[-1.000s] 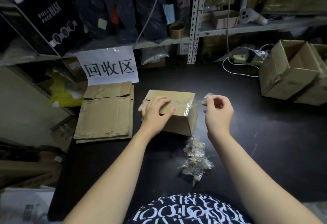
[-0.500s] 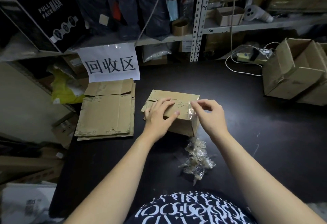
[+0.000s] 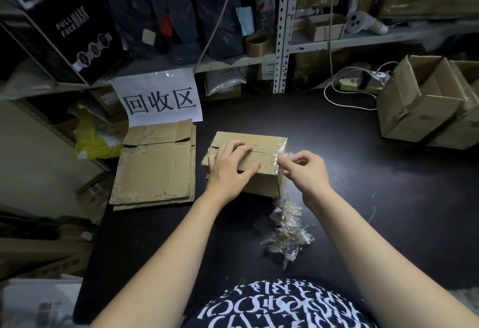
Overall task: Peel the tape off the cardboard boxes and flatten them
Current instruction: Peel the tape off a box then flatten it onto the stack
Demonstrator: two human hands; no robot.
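On the black table, left hand presses one box flat-fingered; right hand pinches its tape.

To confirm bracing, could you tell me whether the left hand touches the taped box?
Touching: head view shows the left hand flat on the taped box.

The box is matt brown cardboard with rough, torn patches. Its tape is clear, glossy plastic. The desk is smooth and dark.
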